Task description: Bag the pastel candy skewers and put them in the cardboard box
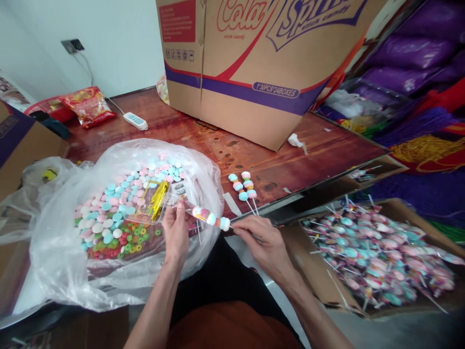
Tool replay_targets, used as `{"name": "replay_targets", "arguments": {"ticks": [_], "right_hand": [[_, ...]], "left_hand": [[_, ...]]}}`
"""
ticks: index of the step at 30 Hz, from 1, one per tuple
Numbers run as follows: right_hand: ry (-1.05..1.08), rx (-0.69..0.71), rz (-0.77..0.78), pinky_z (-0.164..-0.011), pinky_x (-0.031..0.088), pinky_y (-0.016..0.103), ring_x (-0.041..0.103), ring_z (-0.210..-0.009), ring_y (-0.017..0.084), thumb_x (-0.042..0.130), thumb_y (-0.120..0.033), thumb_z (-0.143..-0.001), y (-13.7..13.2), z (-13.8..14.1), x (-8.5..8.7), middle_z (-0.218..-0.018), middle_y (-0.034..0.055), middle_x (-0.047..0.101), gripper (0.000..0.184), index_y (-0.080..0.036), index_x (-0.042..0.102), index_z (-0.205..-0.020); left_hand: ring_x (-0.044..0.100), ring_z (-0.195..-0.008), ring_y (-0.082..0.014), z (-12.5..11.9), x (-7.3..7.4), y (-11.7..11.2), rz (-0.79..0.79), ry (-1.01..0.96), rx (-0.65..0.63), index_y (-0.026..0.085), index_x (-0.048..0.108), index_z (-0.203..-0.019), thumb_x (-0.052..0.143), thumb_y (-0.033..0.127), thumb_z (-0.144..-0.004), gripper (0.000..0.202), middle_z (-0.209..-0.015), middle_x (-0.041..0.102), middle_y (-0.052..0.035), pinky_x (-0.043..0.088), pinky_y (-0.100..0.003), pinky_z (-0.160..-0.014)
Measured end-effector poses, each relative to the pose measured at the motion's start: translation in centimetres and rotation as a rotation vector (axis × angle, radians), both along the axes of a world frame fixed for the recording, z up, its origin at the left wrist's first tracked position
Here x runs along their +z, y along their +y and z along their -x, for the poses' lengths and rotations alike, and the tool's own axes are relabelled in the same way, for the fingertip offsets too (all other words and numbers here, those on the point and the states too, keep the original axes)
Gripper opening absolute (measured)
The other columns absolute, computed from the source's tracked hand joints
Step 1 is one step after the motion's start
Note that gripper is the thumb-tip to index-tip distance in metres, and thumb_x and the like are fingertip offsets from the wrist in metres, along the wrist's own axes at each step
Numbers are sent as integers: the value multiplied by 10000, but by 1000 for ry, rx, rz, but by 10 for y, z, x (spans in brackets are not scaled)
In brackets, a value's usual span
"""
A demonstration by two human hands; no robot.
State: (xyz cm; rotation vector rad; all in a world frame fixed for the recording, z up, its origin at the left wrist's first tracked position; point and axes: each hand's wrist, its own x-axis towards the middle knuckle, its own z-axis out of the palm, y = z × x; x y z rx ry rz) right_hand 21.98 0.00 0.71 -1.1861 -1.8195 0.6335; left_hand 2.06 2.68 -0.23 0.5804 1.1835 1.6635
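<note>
My right hand [262, 242] pinches the stick of a candy skewer [218, 222], strung with white, blue and orange pieces and held nearly level. Its far end meets a small clear wrapper [189, 205], whose edge my left hand [177, 235] grips between thumb and fingers. How far the skewer sits inside the wrapper is hard to make out. Just beyond my left hand lie gold twist ties [160, 199] on clear plastic. Under them, a large translucent plastic bag [72, 271] holds pastel candies [116, 213] and ring gummies [136, 240]. Two more candy skewers [243, 186] lie on the table.
A big cardboard carton [232, 92] stands at the back of the wooden table [308, 140]. On my right, an open cardboard box [319, 286] holds many wrapped candy sticks [374, 252]. A red snack packet [89, 106] and a white power strip [135, 121] lie back left.
</note>
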Motion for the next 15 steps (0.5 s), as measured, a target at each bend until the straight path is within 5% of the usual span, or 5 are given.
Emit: {"name": "replay_targets", "arguments": {"ticks": [15], "right_hand": [[1,-57,-8,-693,483,276,613,-753,166,502,-204,-964,-5,24,-1,-789,41,639,200,-221,695,-916]], "left_hand": [[656,-707,-124,-9,-5,-9,105,99,-77,205,581,-981,780,422,-733,384,-840,683,-12,528,-239,-664]]}}
